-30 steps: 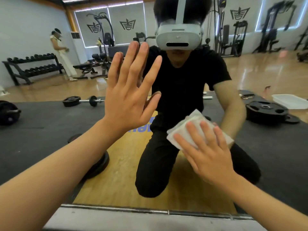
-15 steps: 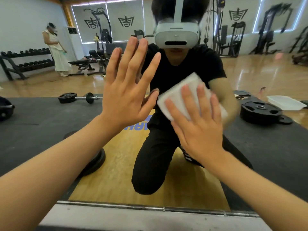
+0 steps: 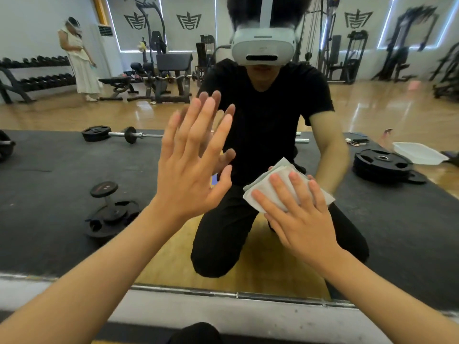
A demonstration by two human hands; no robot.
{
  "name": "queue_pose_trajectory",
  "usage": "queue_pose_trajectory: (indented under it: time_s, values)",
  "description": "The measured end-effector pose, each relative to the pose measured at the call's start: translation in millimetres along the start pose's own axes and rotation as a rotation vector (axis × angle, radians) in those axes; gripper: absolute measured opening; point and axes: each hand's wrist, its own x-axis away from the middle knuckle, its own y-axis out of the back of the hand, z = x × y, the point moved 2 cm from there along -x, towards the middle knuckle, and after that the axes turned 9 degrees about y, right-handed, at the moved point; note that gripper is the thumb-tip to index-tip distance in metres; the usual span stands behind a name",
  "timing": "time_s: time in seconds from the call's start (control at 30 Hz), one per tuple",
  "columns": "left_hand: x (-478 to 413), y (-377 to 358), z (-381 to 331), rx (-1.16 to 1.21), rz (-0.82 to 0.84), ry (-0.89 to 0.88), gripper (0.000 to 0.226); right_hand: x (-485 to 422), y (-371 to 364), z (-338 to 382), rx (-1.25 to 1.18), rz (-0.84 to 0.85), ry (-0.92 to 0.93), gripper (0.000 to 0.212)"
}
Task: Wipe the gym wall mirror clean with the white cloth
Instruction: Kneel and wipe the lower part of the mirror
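Note:
The wall mirror (image 3: 57, 184) fills the view and reflects me kneeling in black clothes. My left hand (image 3: 191, 170) lies flat on the glass at centre, fingers straight and spread. A folded white cloth (image 3: 270, 184) is pressed against the mirror lower right of centre by my right hand (image 3: 298, 217), whose straight fingers cover most of it. Only the cloth's upper left part shows.
The mirror's metal bottom edge (image 3: 236, 294) runs above a grey ledge (image 3: 223, 316). Reflected behind me are a barbell (image 3: 119, 135), a dumbbell on plates (image 3: 109, 209), stacked plates (image 3: 382, 165), a white tub (image 3: 419, 152) and a person in white (image 3: 79, 60).
My right hand slid the cloth up the glass, then back down and to the right. My left hand stayed flat on the mirror while my head shifted.

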Motion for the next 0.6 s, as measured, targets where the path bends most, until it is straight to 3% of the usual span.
queue_pose_trajectory:
  time_s: [0.17,0.27,0.4,0.5,0.6]
  values:
    - [75,-31,7,-0.074,0.133,0.025,0.075,2,1,3,-0.007,0.030,-0.014,0.064]
    - [81,-45,10,-0.136,0.061,0.019,0.076,-26,19,-12,-0.066,0.021,-0.017,0.059]
    - [81,-52,10,-0.155,-0.031,0.013,0.078,-63,28,-24,-0.058,-0.121,-0.160,0.055]
    - [83,-54,11,-0.157,-0.041,0.004,0.081,-11,-4,9,-0.039,-0.092,-0.142,0.065]
    - [86,-55,12,-0.167,-0.051,-0.004,0.082,69,-36,48,0.009,0.065,-0.056,0.078]
